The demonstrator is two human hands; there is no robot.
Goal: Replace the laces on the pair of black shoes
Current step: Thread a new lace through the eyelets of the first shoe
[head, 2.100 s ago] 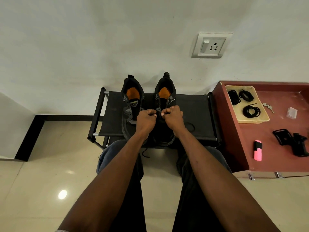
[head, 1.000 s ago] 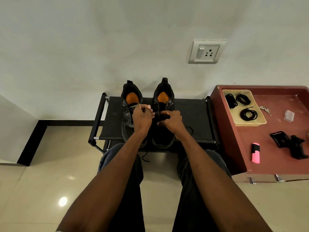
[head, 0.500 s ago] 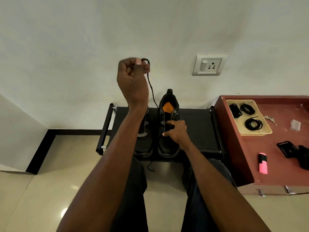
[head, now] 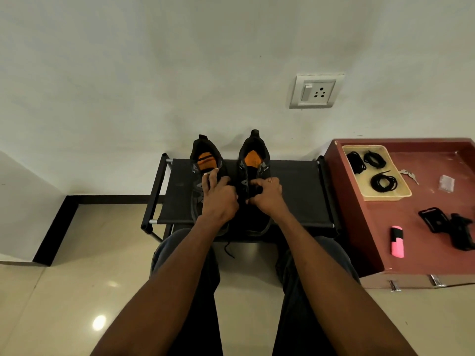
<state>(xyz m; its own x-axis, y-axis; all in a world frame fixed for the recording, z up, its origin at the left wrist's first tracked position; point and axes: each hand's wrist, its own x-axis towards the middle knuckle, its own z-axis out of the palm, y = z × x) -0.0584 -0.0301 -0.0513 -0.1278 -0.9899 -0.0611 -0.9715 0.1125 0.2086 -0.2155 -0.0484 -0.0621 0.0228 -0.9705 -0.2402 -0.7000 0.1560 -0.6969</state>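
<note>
Right of rack (head: 295,186), tray (head: 401,195), coiled laces (head: 384,182), keys (head: 408,174), highlighter (head: 397,242)

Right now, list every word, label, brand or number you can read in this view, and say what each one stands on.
No text can be read.
Small pale marks on the tongues of the two black shoes with orange insoles: too small and blurred to read.
White wall plate with switch and socket: no lettering visible.
Pink and black highlighter on the maroon cabinet top: no label legible.
</note>
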